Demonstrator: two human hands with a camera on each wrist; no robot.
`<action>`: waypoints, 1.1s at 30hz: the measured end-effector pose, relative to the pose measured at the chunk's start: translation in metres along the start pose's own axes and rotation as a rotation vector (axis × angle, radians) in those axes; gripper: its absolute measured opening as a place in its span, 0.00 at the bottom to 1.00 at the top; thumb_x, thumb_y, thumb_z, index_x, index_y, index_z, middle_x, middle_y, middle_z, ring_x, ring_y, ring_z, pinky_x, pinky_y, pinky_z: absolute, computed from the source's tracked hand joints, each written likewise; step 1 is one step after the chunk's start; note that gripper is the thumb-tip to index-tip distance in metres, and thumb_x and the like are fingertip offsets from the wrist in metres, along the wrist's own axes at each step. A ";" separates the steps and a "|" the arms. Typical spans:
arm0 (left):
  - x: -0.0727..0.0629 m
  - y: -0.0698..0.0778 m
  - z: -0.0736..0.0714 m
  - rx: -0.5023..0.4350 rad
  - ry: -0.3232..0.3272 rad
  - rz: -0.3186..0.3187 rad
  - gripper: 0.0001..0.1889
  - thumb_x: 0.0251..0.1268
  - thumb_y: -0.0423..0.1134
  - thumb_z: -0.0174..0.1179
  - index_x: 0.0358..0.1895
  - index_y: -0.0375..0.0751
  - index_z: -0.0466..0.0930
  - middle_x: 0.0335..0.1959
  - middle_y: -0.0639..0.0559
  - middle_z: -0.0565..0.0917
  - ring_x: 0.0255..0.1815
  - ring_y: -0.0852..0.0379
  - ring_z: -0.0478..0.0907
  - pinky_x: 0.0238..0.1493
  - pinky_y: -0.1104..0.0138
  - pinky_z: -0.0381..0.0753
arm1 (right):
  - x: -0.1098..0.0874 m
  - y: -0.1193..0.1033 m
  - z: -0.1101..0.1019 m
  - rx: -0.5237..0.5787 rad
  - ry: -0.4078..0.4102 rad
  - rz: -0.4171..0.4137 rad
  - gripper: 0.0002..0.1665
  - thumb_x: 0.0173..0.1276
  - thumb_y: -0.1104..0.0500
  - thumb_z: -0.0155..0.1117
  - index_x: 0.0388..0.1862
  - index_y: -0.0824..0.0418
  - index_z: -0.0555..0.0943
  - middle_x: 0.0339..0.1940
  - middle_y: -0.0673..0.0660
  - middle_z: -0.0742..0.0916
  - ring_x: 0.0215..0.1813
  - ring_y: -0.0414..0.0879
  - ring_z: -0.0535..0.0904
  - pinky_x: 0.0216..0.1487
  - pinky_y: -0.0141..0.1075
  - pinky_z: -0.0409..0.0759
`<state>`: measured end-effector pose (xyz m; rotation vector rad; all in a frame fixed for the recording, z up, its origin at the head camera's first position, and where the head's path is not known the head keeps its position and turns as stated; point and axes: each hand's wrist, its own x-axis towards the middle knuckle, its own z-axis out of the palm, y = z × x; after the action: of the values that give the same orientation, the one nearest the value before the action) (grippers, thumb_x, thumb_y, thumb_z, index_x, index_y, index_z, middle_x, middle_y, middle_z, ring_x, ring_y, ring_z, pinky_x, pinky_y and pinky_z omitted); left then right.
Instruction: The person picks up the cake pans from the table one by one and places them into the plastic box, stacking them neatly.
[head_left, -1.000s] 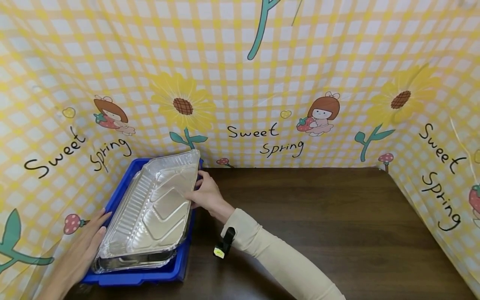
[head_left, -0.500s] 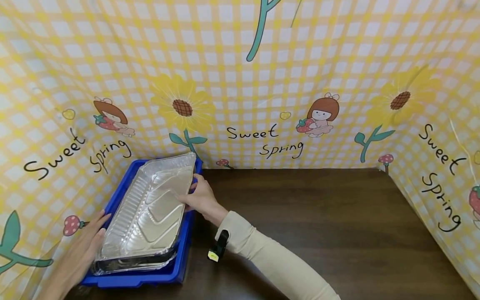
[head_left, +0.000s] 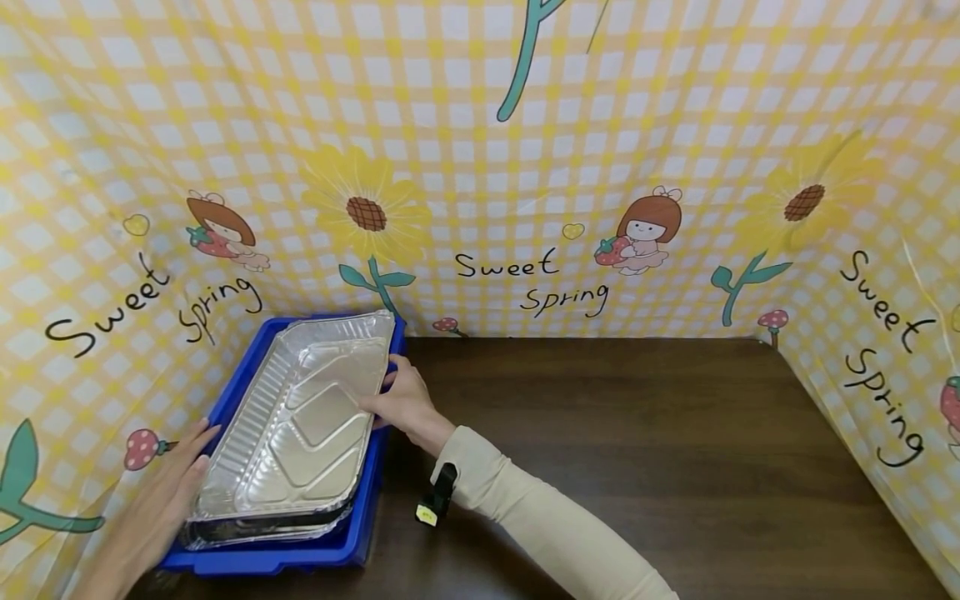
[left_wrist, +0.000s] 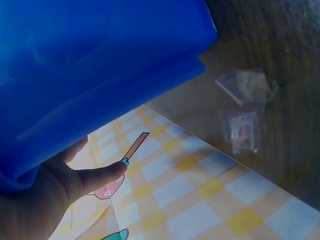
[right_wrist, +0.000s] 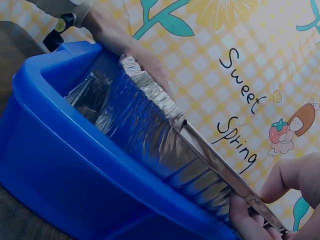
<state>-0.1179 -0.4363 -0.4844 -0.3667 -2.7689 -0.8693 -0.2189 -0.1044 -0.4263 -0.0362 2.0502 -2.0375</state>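
Note:
A blue plastic bin stands at the table's left, against the cloth wall. In it sits a shiny foil tray, tilted with its right side raised. A second foil layer shows beneath it near the front. My right hand pinches the tray's right rim, thumb on the upper side and fingers below; the right wrist view shows this rim above the bin wall. Beside the bin's left side, my left hand rests with fairly straight fingers; in the left wrist view, its digits extend under the bin's overhanging edge.
Two small clear plastic packets lie on the dark wooden table, seen past the bin in the left wrist view. Checked cloth with flowers and lettering walls the back and both sides.
My right hand has moved slightly left and toward me, and the foil tray's raised right side has come down a little into the bin. The left hand has stayed in place.

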 end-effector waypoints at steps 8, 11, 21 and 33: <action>-0.001 0.000 0.001 -0.006 -0.006 -0.010 0.27 0.90 0.38 0.37 0.84 0.34 0.56 0.84 0.28 0.52 0.77 0.83 0.36 0.68 0.82 0.31 | 0.002 0.003 0.000 -0.020 -0.006 0.003 0.51 0.56 0.77 0.73 0.79 0.66 0.66 0.44 0.57 0.77 0.33 0.49 0.84 0.30 0.41 0.89; 0.001 -0.001 0.000 -0.028 -0.016 -0.006 0.27 0.90 0.38 0.34 0.84 0.33 0.55 0.84 0.26 0.51 0.76 0.84 0.36 0.68 0.83 0.32 | 0.001 0.002 0.000 -0.032 -0.017 0.001 0.51 0.56 0.77 0.74 0.79 0.66 0.65 0.45 0.57 0.77 0.34 0.50 0.84 0.30 0.41 0.89; 0.001 -0.004 0.000 -0.053 -0.036 0.011 0.27 0.90 0.36 0.33 0.83 0.30 0.54 0.83 0.24 0.49 0.83 0.68 0.38 0.69 0.82 0.32 | -0.003 0.001 0.010 -0.053 -0.025 -0.007 0.51 0.53 0.79 0.72 0.78 0.68 0.67 0.44 0.58 0.76 0.31 0.51 0.84 0.28 0.42 0.89; 0.001 -0.001 -0.002 -0.030 -0.067 -0.034 0.27 0.91 0.39 0.34 0.84 0.31 0.53 0.84 0.24 0.48 0.78 0.81 0.33 0.67 0.85 0.31 | -0.005 -0.001 0.014 -0.040 -0.044 0.000 0.51 0.54 0.81 0.71 0.79 0.68 0.66 0.44 0.57 0.75 0.28 0.58 0.88 0.29 0.40 0.89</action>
<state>-0.1188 -0.4386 -0.4831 -0.3616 -2.8343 -0.9232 -0.2117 -0.1174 -0.4242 -0.0881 2.0638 -1.9784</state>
